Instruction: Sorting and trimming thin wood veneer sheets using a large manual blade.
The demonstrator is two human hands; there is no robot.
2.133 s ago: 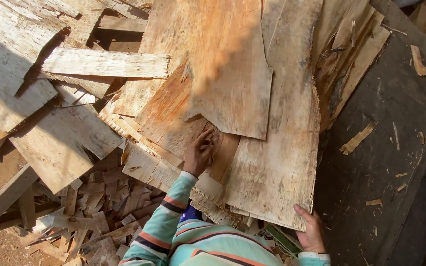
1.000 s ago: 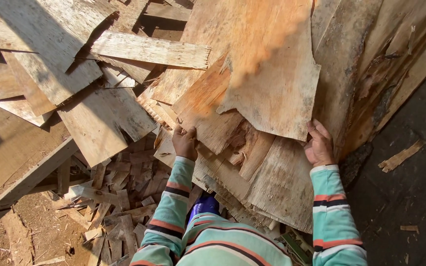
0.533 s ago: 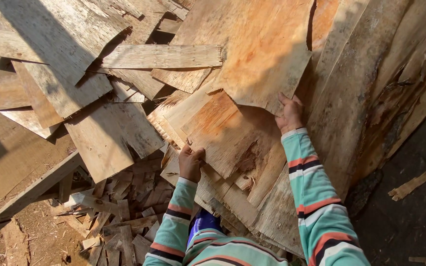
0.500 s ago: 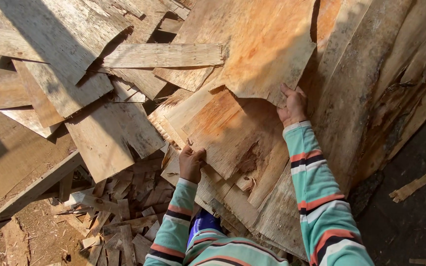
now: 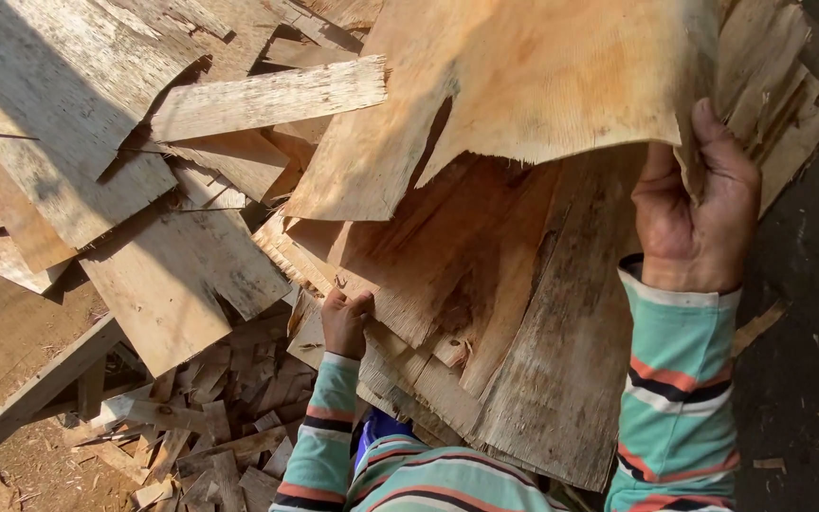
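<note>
A large thin sheet of pale wood veneer (image 5: 542, 85) is lifted up toward me, its lower edge curling. My right hand (image 5: 699, 204) grips its right edge, thumb in front and fingers behind. My left hand (image 5: 345, 322) is curled on the edge of the darker veneer sheets (image 5: 428, 256) stacked underneath, lower down. Both arms wear striped teal sleeves. The stack (image 5: 542, 379) is made of several overlapping torn sheets.
More veneer sheets and a rough plank (image 5: 267, 95) lie spread to the left and behind. Small wood offcuts (image 5: 210, 427) litter the ground at lower left beside a timber beam (image 5: 30, 398). A dark surface (image 5: 808, 332) with a few chips runs along the right.
My right hand moved from the stack's lower right edge up to the top sheet and raised it toward the camera. My left hand stayed on the lower sheets.
</note>
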